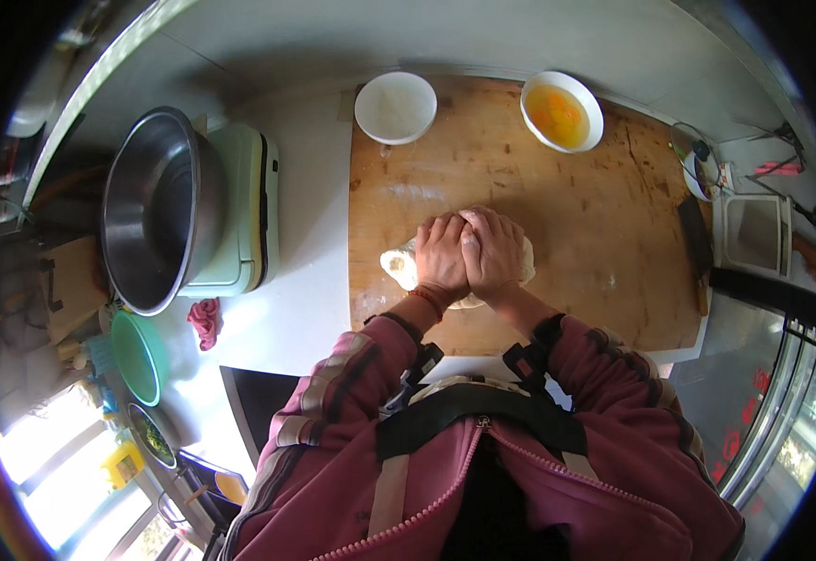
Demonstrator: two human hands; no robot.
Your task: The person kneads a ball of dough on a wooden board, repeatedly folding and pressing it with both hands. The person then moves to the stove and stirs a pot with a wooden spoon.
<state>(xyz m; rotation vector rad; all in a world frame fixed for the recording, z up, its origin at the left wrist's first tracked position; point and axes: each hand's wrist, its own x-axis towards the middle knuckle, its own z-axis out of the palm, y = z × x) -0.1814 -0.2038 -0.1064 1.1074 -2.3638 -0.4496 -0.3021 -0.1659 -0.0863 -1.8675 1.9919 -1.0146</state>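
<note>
A lump of pale dough (399, 265) lies on a wooden board (590, 231). My left hand (442, 254) and my right hand (495, 249) press down on it side by side, thumbs touching. The fingers of both hands point away from me and curl over the dough's far side. Dough shows to the left and right of the hands and a little below the wrists; the rest is hidden under them. A thin dusting of flour (411, 191) marks the board just beyond.
At the board's far edge stand a white bowl (395, 109) with some whitish contents and a white bowl of raw eggs (561, 116). A cleaver (694, 228) lies along the right edge. To the left, a large metal basin (159, 210) rests against a pale green appliance (240, 210), near a pink cloth (205, 324).
</note>
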